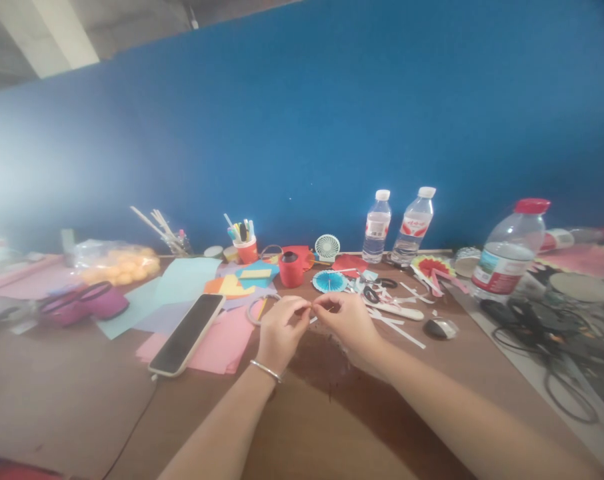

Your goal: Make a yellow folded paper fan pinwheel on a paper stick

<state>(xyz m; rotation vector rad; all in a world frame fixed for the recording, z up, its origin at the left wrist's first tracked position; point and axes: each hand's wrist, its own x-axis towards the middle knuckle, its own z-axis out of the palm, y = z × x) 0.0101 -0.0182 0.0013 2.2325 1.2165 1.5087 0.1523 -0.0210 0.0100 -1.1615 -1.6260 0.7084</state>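
Note:
My left hand (285, 330) and my right hand (349, 327) meet fingertip to fingertip above the brown table (302, 440). Both are closed in a pinch, and whatever small thing lies between the fingertips is too small to make out. A silver bangle (266, 371) circles my left wrist. Just beyond the fingers lies a blue folded-paper rosette (329, 281) with a pale edge. Black-handled scissors (377, 290) rest among white paper strips (399, 330) past my right hand. A roll of tape (255, 312) is partly hidden behind my left hand.
A phone (187, 333) with a cable lies on coloured paper sheets (227, 350) at the left. Behind stand a red pot-shaped object (291, 270), a pen cup (247, 251), a small fan (327, 247) and water bottles (377, 230). A larger red-capped bottle (509, 250) and black cables (547, 327) are at the right.

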